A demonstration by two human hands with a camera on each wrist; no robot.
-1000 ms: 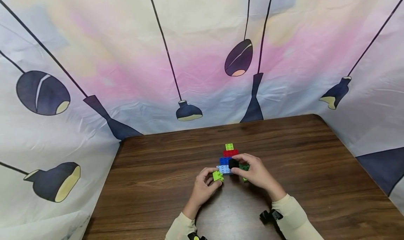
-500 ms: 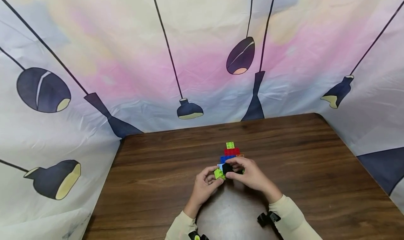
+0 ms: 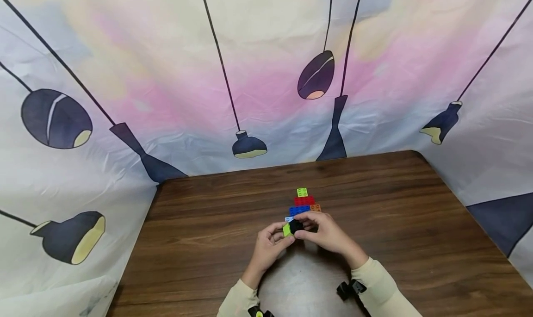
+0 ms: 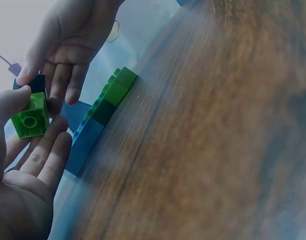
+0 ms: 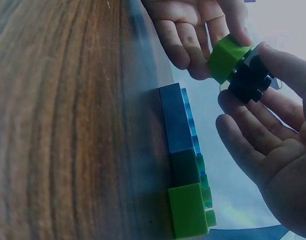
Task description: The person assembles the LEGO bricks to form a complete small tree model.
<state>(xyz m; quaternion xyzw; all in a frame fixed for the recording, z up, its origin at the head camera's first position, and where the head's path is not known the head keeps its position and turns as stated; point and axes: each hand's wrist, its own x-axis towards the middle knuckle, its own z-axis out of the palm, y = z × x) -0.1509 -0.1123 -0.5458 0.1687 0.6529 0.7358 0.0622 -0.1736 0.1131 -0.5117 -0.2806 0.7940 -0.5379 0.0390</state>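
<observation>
My left hand (image 3: 268, 246) pinches a lime green toy building brick (image 3: 287, 230) between thumb and fingers. Against its studded side lies a black brick (image 3: 296, 226), pinched by my right hand (image 3: 327, 234). The right wrist view shows the green brick (image 5: 226, 59) and the black brick (image 5: 246, 80) touching, with the black one's studs facing the right palm. Whether they are fully pressed together I cannot tell. Through the left wrist view, the green brick (image 4: 30, 120) shows its hollow underside. Both bricks are held above the table.
Beyond the hands lie blue (image 3: 299, 210), orange (image 3: 315, 208), red (image 3: 304, 200) and lime (image 3: 301, 192) bricks on the wooden table (image 3: 208, 224). A nearer row holds a light blue brick (image 5: 176, 117), a dark green brick (image 5: 185, 167) and another lime brick (image 5: 186, 211). Patterned cloth (image 3: 166, 76) hangs behind.
My right hand has brought the black brick left and down from above the brick layout to the green brick. The left hand has stayed nearly in place, tilting the green brick slightly.
</observation>
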